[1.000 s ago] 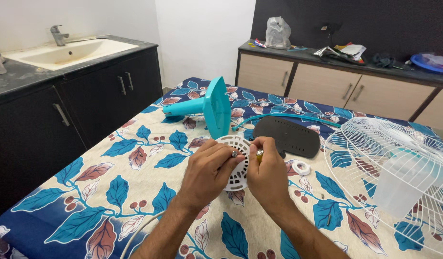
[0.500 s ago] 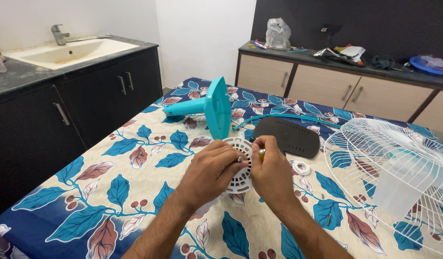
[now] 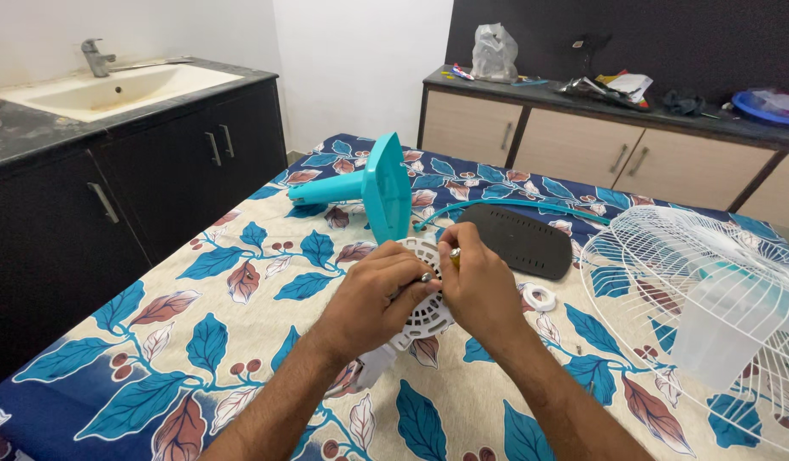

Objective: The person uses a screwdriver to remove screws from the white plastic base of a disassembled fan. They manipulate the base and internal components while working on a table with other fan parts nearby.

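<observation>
White slotted plastic is what both hands are on: a round vented fan cover (image 3: 424, 299), lying on the leaf-printed cloth of the bench (image 3: 241, 341) just below the middle of the view. The step in hand looks like work on a fastening at the centre of that cover, with a thin tool, probably a screwdriver with a yellowish handle (image 3: 454, 254), pinched upright in the right hand (image 3: 480, 290).

The left hand (image 3: 373, 299) is curled over the cover from its 9 o'clock side, fingers bent and close together, steadying the rim; a ring shows on one finger. The right hand is closed narrow about the tool, at the cover's 3 o'clock. Whether the tip sits in a screw I cannot tell, since the fingers hide it. The next move, as I judge it, calls for a firm hold on the cover against turning, and for the tool to stay square.

At 12 o'clock from the hands stands the teal fan base (image 3: 382, 189), with a dark oval plate (image 3: 523, 241) at 1 o'clock. The white wire guard (image 3: 710, 316) lies at 3 o'clock, and a small white ring (image 3: 540, 297) rests just beside the right hand.
</observation>
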